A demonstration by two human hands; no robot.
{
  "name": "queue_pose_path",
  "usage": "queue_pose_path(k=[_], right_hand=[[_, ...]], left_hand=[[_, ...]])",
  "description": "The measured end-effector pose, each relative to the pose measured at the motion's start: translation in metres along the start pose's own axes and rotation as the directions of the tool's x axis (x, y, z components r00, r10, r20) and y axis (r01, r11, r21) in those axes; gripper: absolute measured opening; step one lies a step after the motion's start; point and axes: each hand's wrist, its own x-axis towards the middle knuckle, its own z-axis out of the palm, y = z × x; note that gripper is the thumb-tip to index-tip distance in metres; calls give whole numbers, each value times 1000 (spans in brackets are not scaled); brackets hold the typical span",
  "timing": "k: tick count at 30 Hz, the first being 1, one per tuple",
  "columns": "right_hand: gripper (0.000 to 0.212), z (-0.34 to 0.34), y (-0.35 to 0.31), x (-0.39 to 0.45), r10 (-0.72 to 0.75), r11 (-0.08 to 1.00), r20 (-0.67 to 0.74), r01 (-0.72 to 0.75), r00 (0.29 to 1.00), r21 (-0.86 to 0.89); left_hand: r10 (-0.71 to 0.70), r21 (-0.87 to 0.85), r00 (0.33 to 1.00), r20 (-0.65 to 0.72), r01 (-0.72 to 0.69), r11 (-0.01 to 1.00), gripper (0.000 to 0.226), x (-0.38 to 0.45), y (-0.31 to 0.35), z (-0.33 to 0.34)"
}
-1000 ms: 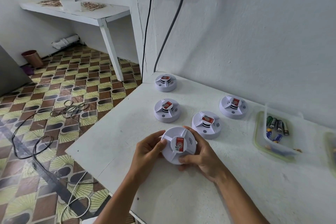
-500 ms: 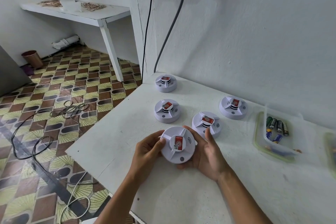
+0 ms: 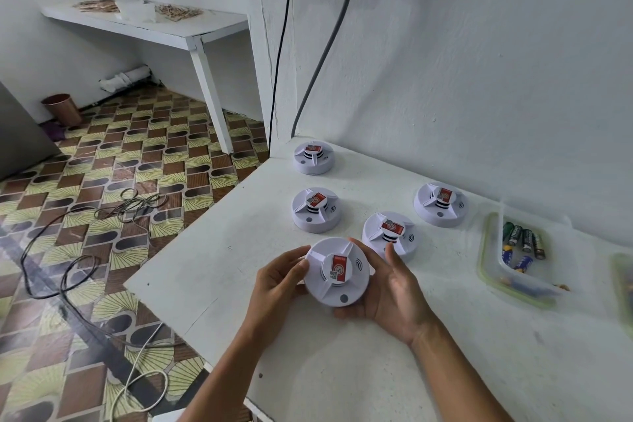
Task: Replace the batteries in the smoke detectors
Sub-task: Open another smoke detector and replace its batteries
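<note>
Detector held above the table edge

Detector [image 3: 337, 272] sits between our hands, just in front of four other detectors [image 3: 389, 233] on the white table [image 3: 342, 370]. Our left hand [image 3: 279, 279] pinches its rim; our right hand [image 3: 394, 295] cradles it, fingers fairly straight. Right of the detector, batteries [image 3: 522, 243] lie in a clear container [image 3: 493, 267].

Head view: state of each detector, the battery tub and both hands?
Held detector: closed, face up, off the table.
Other four detectors: closed, face up on the table.
Battery tub: open, batteries inside.
Left hand: grips the held detector's rim.
Right hand: cradles it, fingers loosely extended.
</note>
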Motion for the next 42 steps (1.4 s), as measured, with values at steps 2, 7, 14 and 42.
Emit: queue_pose_path(k=[2,7,14,42], right_hand=[[92,1,0,0,-1,1000,5,1,1000,0],[87,1,0,1,-11,999,15,12,1000,-36],[90,-1,2,3,-29,999,-25,28,999,-40],[83,-3,4,1,-66,988,-14,64,998,-142]], left_hand=[[-5,-10,1000,-2,5,1000,37,0,-1,0],[-12,-33,1000,-4,12,999,36,0,-1,0],[15,-44,1000,2,-15,999,48,-1,-1,0],[31,-26,1000,-4,-31,999,41,0,-4,-1]])
